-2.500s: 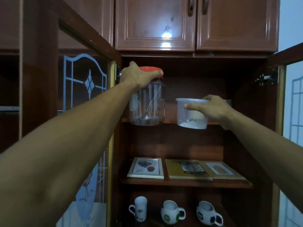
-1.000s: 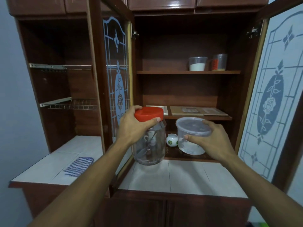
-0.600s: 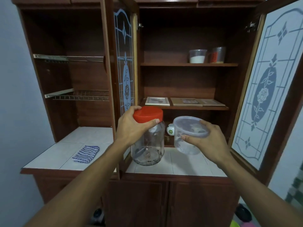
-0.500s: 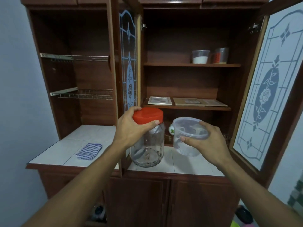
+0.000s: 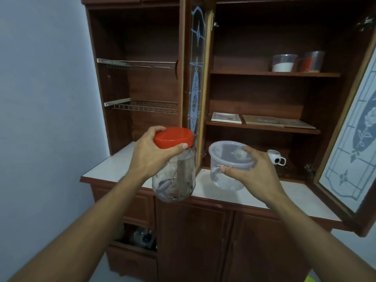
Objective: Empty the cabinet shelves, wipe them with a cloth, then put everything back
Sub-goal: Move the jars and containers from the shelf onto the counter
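Left hand point(image 5: 151, 157) clamped over red lid point(image 5: 173, 137) of clear jar point(image 5: 175, 178), held in air at counter edge. Right hand point(image 5: 252, 174) wrapped around lidded plastic tub point(image 5: 228, 159) (white residue seen inside), just right of jar, above white counter point(image 5: 254, 197). Two containers point(image 5: 283, 63) left on top shelf point(image 5: 274, 74), well above right hand; flat frames point(image 5: 226, 117) seen on shelf between.
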### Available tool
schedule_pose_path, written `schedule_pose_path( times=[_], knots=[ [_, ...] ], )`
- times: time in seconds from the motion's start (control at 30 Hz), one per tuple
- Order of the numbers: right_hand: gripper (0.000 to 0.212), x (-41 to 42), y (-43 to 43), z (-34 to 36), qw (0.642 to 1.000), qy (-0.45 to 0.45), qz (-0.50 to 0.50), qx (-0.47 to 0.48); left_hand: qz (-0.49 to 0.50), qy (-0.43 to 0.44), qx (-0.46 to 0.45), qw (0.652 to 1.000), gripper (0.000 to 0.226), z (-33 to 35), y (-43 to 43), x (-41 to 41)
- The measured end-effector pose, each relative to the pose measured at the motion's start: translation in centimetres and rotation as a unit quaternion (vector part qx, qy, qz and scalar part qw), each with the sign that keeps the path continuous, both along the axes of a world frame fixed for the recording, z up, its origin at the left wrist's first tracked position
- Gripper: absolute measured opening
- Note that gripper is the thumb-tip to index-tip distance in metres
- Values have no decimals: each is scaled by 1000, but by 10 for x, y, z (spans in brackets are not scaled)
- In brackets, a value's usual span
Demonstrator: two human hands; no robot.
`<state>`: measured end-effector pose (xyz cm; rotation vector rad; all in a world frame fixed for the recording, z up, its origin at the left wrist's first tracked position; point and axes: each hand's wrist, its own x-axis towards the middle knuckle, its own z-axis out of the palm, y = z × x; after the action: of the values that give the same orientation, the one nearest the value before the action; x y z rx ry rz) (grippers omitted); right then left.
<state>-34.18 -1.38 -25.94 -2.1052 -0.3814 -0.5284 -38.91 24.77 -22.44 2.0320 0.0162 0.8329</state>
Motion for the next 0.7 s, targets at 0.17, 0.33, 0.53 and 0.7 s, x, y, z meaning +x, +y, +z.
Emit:
schedule_pose_path(
  times=[0.17,0.33,0.53,0.7],
  knots=[
    [93,-5,63,-2,1000,14,25,4,29,-2,4,1000,86,-2,61,-9],
    [83,-6,135,-5,1000,8,23,14,43,7,17,999,87,-1,134,-11],
    [100,-6,205,-15,999,21,7,31,37,6,31,999,84,2,203,-11],
    [99,-1,246,-21,999,32,8,26,43,14,37,998,88,0,245,-3]
  ],
)
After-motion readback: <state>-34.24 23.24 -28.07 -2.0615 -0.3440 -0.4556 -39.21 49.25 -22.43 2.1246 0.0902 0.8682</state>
